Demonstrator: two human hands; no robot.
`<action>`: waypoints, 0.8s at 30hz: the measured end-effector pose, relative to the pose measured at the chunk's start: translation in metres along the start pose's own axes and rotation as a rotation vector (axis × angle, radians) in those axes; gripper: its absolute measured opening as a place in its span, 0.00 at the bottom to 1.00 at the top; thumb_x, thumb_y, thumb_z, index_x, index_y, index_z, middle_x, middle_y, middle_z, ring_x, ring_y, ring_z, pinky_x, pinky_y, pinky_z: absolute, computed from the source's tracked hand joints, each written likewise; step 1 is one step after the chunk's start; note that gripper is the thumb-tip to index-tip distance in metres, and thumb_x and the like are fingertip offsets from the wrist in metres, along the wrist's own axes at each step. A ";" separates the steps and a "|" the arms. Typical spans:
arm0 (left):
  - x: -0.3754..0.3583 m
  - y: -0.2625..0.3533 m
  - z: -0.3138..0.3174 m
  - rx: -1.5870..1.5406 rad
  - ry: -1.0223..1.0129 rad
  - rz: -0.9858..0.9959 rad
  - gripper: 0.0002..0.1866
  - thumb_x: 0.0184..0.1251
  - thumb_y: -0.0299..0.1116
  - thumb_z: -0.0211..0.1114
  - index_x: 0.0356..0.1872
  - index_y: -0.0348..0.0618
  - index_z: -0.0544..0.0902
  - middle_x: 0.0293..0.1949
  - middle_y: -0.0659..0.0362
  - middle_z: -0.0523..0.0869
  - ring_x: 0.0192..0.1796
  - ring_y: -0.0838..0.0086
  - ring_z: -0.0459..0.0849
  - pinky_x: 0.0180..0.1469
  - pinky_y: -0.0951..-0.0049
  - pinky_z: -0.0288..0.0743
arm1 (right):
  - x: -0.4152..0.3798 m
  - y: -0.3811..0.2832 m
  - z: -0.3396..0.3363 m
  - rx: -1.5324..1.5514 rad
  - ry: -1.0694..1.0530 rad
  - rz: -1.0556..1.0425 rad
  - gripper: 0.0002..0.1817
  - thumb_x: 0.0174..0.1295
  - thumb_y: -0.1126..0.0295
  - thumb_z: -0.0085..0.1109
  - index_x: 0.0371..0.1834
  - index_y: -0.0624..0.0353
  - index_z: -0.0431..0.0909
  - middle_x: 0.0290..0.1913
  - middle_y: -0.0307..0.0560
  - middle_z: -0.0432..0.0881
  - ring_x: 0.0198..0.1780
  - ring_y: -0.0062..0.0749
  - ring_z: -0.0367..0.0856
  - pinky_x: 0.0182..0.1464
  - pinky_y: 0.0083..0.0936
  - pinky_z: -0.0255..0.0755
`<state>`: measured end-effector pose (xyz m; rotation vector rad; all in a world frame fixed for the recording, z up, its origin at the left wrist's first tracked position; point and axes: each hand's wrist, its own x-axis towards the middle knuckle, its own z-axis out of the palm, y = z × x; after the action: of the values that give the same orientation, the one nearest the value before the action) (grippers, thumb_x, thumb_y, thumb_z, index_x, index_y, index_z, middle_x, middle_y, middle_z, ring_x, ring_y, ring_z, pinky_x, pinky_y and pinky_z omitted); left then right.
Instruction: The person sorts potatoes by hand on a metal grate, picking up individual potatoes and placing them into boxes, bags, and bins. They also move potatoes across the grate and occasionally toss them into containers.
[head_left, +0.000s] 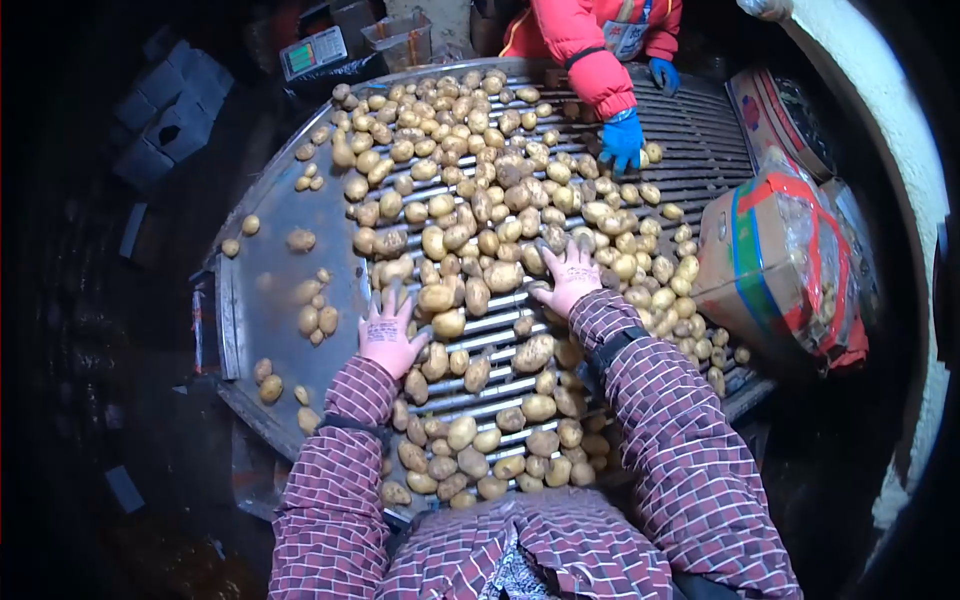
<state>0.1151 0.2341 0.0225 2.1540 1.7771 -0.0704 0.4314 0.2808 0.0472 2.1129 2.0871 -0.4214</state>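
Many potatoes [503, 276] lie spread over a slatted metal sorting table [490, 405]. My left hand [388, 335], in a pink glove, rests at the left side of the slats with its fingers spread, next to a few potatoes. Further right, my right hand [568, 275], gloved the same way, reaches among the potatoes with fingers apart. Neither hand is closed around a potato; the tips of some fingers are hard to tell from the potatoes they touch. Smaller potatoes [660, 285] crowd the area right of my right hand.
Across the table, a person in a red jacket [580, 50] reaches in with a blue glove [622, 140]. A taped cardboard box [750, 255] stands at the right edge. Scattered potatoes lie on the flat metal side plate [270, 330]. A scale [313, 53] sits behind.
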 end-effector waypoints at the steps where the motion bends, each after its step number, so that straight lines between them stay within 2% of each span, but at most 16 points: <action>1: -0.016 0.010 0.004 0.007 0.009 -0.003 0.36 0.57 0.51 0.65 0.68 0.53 0.67 0.71 0.55 0.60 0.71 0.47 0.58 0.66 0.38 0.56 | -0.018 0.001 0.007 0.001 0.031 -0.034 0.43 0.52 0.48 0.65 0.73 0.31 0.56 0.74 0.57 0.51 0.75 0.58 0.46 0.70 0.60 0.50; 3: -0.049 0.021 0.007 0.095 0.025 0.056 0.35 0.60 0.51 0.62 0.68 0.51 0.66 0.71 0.51 0.62 0.70 0.46 0.60 0.67 0.41 0.56 | -0.052 0.005 0.014 -0.065 0.111 -0.113 0.41 0.51 0.55 0.67 0.71 0.32 0.59 0.74 0.56 0.51 0.74 0.56 0.50 0.69 0.60 0.52; 6: -0.103 0.033 0.037 0.054 0.042 0.126 0.36 0.59 0.51 0.62 0.68 0.50 0.66 0.70 0.53 0.62 0.72 0.47 0.57 0.69 0.40 0.52 | -0.104 0.026 0.034 -0.054 0.123 -0.187 0.33 0.52 0.56 0.64 0.65 0.37 0.68 0.71 0.54 0.57 0.72 0.56 0.54 0.69 0.58 0.51; 7: -0.122 0.041 0.038 0.090 0.007 0.166 0.36 0.58 0.49 0.63 0.68 0.49 0.65 0.70 0.54 0.63 0.72 0.48 0.55 0.70 0.41 0.49 | -0.124 0.030 0.041 -0.104 0.140 -0.237 0.32 0.52 0.56 0.63 0.64 0.41 0.69 0.70 0.54 0.59 0.70 0.56 0.57 0.68 0.55 0.53; 8: -0.137 0.038 0.056 0.119 0.085 0.247 0.36 0.56 0.48 0.65 0.66 0.50 0.68 0.67 0.55 0.65 0.72 0.52 0.56 0.69 0.41 0.51 | -0.144 0.033 0.050 -0.152 0.151 -0.285 0.31 0.53 0.55 0.63 0.62 0.46 0.70 0.69 0.54 0.60 0.68 0.56 0.60 0.67 0.51 0.56; 9: -0.155 0.037 0.059 0.004 0.051 0.292 0.32 0.56 0.46 0.65 0.63 0.51 0.71 0.66 0.55 0.67 0.72 0.52 0.58 0.69 0.43 0.51 | -0.158 0.035 0.058 -0.057 0.165 -0.305 0.33 0.52 0.55 0.63 0.62 0.53 0.70 0.67 0.54 0.62 0.67 0.53 0.62 0.68 0.47 0.56; 10: -0.171 0.037 0.060 -0.115 0.016 0.329 0.29 0.56 0.44 0.65 0.60 0.51 0.73 0.64 0.55 0.69 0.71 0.53 0.60 0.70 0.44 0.52 | -0.173 0.027 0.055 -0.047 0.224 -0.310 0.30 0.50 0.56 0.63 0.57 0.56 0.72 0.61 0.54 0.69 0.62 0.49 0.67 0.65 0.46 0.59; 12: -0.196 0.024 0.062 -0.299 0.138 0.404 0.23 0.54 0.38 0.65 0.54 0.51 0.78 0.61 0.55 0.74 0.67 0.53 0.65 0.69 0.47 0.54 | -0.171 0.012 0.036 -0.101 0.057 -0.246 0.26 0.48 0.57 0.64 0.50 0.56 0.75 0.53 0.51 0.74 0.56 0.46 0.71 0.61 0.45 0.62; 13: -0.208 0.015 0.064 -0.397 0.244 0.304 0.22 0.52 0.33 0.65 0.52 0.50 0.79 0.59 0.55 0.75 0.64 0.53 0.68 0.68 0.51 0.57 | -0.167 0.004 0.036 -0.060 0.333 -0.324 0.19 0.47 0.59 0.66 0.42 0.53 0.77 0.44 0.44 0.76 0.51 0.41 0.74 0.53 0.40 0.67; 14: -0.219 0.003 0.062 -0.434 0.292 0.174 0.24 0.50 0.31 0.66 0.53 0.48 0.78 0.59 0.53 0.75 0.64 0.52 0.68 0.68 0.52 0.57 | -0.159 -0.005 0.032 -0.023 0.281 -0.317 0.22 0.47 0.61 0.66 0.46 0.53 0.76 0.46 0.46 0.75 0.52 0.41 0.74 0.53 0.37 0.68; 16: -0.246 -0.023 0.071 -0.387 0.430 -0.115 0.27 0.50 0.31 0.67 0.56 0.45 0.76 0.60 0.49 0.73 0.64 0.51 0.67 0.67 0.52 0.58 | -0.137 -0.015 0.046 0.007 0.330 -0.439 0.23 0.48 0.63 0.64 0.49 0.52 0.74 0.47 0.48 0.74 0.53 0.42 0.73 0.53 0.38 0.69; 19: -0.276 -0.038 0.062 -0.253 0.295 -0.266 0.31 0.51 0.35 0.69 0.59 0.39 0.72 0.62 0.44 0.70 0.65 0.49 0.66 0.67 0.54 0.59 | -0.088 -0.026 0.076 -0.119 0.172 -0.375 0.24 0.49 0.66 0.61 0.53 0.50 0.73 0.51 0.51 0.73 0.55 0.46 0.72 0.53 0.39 0.71; 20: -0.286 -0.040 0.071 -0.220 0.288 -0.251 0.33 0.49 0.35 0.70 0.59 0.38 0.71 0.62 0.42 0.69 0.64 0.48 0.66 0.67 0.54 0.59 | -0.085 -0.029 0.072 -0.063 0.199 -0.389 0.25 0.49 0.65 0.63 0.54 0.51 0.73 0.52 0.51 0.73 0.55 0.48 0.72 0.56 0.40 0.71; 22: -0.285 -0.013 0.050 -0.357 0.180 -0.163 0.35 0.48 0.37 0.71 0.59 0.37 0.71 0.62 0.41 0.69 0.64 0.47 0.66 0.67 0.54 0.60 | -0.077 -0.037 0.066 0.147 0.114 -0.270 0.28 0.49 0.61 0.65 0.57 0.52 0.72 0.53 0.53 0.73 0.56 0.52 0.71 0.59 0.40 0.69; 23: -0.281 0.003 0.046 -0.314 0.135 -0.035 0.35 0.47 0.39 0.72 0.59 0.40 0.71 0.62 0.43 0.68 0.65 0.47 0.65 0.67 0.52 0.60 | -0.066 -0.036 0.069 0.374 0.034 -0.197 0.34 0.48 0.57 0.67 0.60 0.54 0.71 0.56 0.55 0.75 0.59 0.52 0.71 0.62 0.36 0.67; 24: -0.275 0.020 0.044 -0.271 0.092 0.090 0.36 0.47 0.41 0.72 0.59 0.42 0.72 0.63 0.44 0.68 0.65 0.48 0.65 0.67 0.51 0.60 | -0.067 -0.040 0.052 0.717 -0.091 -0.147 0.33 0.53 0.56 0.65 0.63 0.56 0.70 0.57 0.55 0.76 0.61 0.43 0.73 0.64 0.31 0.65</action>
<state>0.0833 -0.0418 0.0555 2.0645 1.6285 0.2799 0.3867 0.2021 0.0211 2.1883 2.2632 -1.4381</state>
